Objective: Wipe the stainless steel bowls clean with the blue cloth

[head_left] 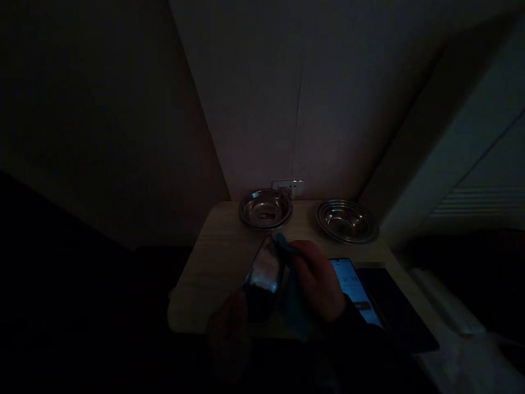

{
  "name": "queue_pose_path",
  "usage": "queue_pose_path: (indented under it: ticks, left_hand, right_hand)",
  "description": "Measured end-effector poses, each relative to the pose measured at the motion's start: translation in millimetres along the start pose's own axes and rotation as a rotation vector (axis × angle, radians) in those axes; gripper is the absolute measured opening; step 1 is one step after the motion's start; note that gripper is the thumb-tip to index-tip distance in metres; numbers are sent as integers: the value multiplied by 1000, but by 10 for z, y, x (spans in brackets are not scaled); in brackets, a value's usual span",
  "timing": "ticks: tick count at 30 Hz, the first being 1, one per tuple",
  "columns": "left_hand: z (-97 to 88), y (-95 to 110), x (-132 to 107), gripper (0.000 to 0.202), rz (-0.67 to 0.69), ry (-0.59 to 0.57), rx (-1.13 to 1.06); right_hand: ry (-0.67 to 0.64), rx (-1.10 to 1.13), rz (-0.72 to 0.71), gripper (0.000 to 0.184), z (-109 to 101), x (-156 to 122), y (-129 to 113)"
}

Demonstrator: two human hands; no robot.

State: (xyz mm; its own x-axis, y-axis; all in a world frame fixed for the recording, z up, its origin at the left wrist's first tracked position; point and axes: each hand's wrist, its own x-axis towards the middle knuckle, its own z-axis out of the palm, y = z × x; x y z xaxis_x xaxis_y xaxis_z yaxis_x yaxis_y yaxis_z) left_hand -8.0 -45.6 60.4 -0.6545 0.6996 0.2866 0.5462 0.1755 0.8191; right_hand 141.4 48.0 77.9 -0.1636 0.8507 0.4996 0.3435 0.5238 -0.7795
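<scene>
A shiny metal dish [266, 269] is held up, tilted, over the near part of the small table. My left hand [228, 323] is closed on its near left edge, though the fingers there are very dark. Opposite, my right hand [318, 276] grips a blue cloth [296, 303], pressing a fold of it against the dish's right rim. The rest of the cloth hangs below that hand. The dish's near side is lost in shadow, and its full shape is hard to make out.
Two stacks of round metal plates, a left stack [266, 203] and a right stack [348, 221], stand at the back of the wooden table [205, 273]. A lit phone [351, 284] lies right of my hand on a dark flat case [400, 309]. Behind is a wall socket [298, 187].
</scene>
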Motion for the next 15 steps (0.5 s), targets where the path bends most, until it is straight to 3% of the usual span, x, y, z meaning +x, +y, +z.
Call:
queue_pose_path:
  ticks: [5,10,15]
  left_hand:
    - [101,-201,-121,42,100,116,-3]
    - [151,-339,-205,39,136,43,-44]
    - [69,-239,-163,41,144,-15,-27]
  right_hand:
    - [9,57,22,27,-37,-175,-80]
    - [-4,-43,-23,28,-35,-274,-140]
    - [20,-187,-151,27,-19,-350,-223]
